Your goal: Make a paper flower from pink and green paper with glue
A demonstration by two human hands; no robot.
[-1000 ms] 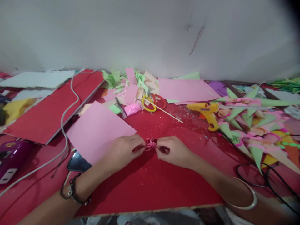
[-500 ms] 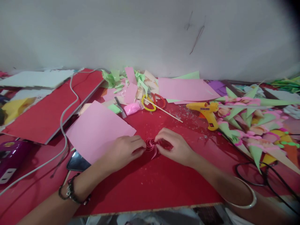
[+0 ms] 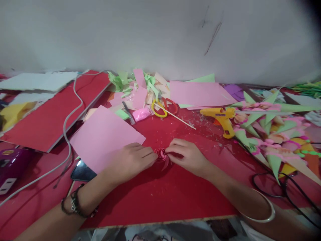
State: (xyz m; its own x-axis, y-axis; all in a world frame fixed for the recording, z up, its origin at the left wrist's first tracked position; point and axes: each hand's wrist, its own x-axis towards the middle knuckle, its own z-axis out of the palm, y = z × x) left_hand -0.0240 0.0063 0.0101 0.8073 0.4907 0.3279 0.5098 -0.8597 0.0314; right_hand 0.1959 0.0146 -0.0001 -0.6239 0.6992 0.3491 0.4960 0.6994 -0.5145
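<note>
Between my two hands is a small pink curled paper piece, fringed into thin strips with a short tail hanging down. My left hand pinches its left edge. From the other side, the fingertips of my right hand close on its right edge. Under my left hand and forearm lies a pink paper sheet, partly over a dark phone.
A yellow glue gun lies right of scissors and a thin stick. Paper flowers heap at the right beside a black cable. Paper scraps lie behind. A white cable crosses a red board.
Both hands stay at the pink curled paper, with only slight finger movement. My right fingers sit a little closer to its middle. The view has shifted slightly.
</note>
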